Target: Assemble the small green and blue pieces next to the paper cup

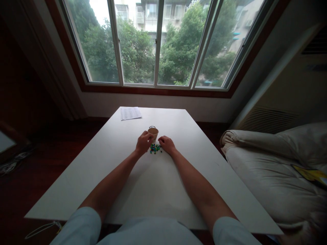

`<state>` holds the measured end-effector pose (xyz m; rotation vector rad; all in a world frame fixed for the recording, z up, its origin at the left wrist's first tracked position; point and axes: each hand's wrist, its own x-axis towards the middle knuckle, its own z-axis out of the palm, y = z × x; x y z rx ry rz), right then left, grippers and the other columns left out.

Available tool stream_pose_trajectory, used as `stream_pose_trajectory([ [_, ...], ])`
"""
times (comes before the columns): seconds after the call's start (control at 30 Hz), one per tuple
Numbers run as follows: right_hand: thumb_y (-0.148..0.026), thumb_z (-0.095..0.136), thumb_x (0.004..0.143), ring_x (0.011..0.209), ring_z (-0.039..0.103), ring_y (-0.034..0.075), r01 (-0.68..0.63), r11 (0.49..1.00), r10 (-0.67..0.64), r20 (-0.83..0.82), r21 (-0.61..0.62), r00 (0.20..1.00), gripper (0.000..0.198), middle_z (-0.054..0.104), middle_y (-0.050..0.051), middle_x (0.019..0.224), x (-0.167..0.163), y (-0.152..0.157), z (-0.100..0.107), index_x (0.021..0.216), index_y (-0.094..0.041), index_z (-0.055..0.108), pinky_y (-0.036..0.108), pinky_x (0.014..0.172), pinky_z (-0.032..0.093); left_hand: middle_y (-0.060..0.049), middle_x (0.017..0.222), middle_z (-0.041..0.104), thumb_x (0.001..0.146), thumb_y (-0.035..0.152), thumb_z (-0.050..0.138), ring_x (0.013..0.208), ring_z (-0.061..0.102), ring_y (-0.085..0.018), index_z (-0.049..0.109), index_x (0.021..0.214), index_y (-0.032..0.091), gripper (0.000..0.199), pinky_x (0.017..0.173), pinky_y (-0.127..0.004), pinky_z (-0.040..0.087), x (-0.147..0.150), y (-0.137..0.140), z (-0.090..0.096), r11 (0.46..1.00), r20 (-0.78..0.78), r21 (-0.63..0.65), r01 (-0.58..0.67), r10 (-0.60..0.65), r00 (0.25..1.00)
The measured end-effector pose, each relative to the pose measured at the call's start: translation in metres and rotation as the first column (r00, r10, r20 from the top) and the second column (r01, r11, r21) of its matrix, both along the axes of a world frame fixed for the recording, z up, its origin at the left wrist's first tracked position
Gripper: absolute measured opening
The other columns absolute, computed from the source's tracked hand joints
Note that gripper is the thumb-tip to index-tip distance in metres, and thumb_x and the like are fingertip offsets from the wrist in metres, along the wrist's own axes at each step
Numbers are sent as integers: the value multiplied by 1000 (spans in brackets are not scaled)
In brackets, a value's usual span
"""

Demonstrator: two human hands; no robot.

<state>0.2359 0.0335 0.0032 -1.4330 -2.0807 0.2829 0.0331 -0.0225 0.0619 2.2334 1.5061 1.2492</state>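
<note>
A brown paper cup (153,131) stands upright on the white table, its open top facing up. A thin dark loop (152,127) shows just behind the cup's rim. My left hand (144,141) is closed at the cup's left side, its fingertips overlapping the cup; whether they touch it or pinch something small, I cannot make out. In front of the cup lies a small pile of green, blue and dark beads (154,148). To the right of the beads my right hand (167,143) rests low over the table with fingers curled together; anything between them is hidden.
Printed papers (131,113) lie at the table's (204,177) far left corner. Beyond is a wide window (158,51). A pale padded sofa or bedding (258,170) stands along the right side. A cord loop (41,229) hangs near the front left edge.
</note>
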Motion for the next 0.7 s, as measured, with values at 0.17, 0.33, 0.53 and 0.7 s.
stream_pose_trajectory([
  [0.17, -23, 56, 91, 86, 60, 15, -6, 1000, 6, -3, -5, 1000, 20, 68, 4, 98, 0, -1, -1, 101, -23, 74, 25, 84, 44, -6, 106, 64, 90, 16, 55, 85, 61, -13, 70, 97, 19, 17, 82, -26, 53, 9, 6, 6, 999, 85, 52, -13, 9, 996],
  [0.33, -21, 56, 90, 91, 59, 16, -18, 1000, 18, 36, 11, 999, 20, 68, 4, 97, 1, 0, -2, 97, -23, 74, 25, 85, 43, -7, 105, 65, 90, 16, 57, 90, 61, -15, 70, 96, 18, 15, 84, -28, 53, 20, 11, 9, 998, 32, 58, 13, -15, 999],
  [0.53, -22, 55, 91, 91, 59, 17, -34, 999, 33, 43, 22, 999, 20, 69, 3, 95, 2, 1, -2, 94, -23, 74, 25, 85, 42, -7, 104, 64, 95, 16, 52, 98, 60, -17, 70, 95, 19, 18, 90, -28, 50, 26, 15, 9, 995, -23, 95, 24, -22, 999],
  [0.7, -23, 55, 91, 90, 59, 17, -38, 999, 37, 36, 19, 999, 20, 69, 3, 95, 1, 1, -2, 95, -24, 75, 25, 84, 42, -7, 101, 64, 96, 17, 50, 97, 59, -17, 70, 92, 18, 20, 90, -30, 49, 23, 18, 5, 996, -72, 87, 34, -28, 997],
])
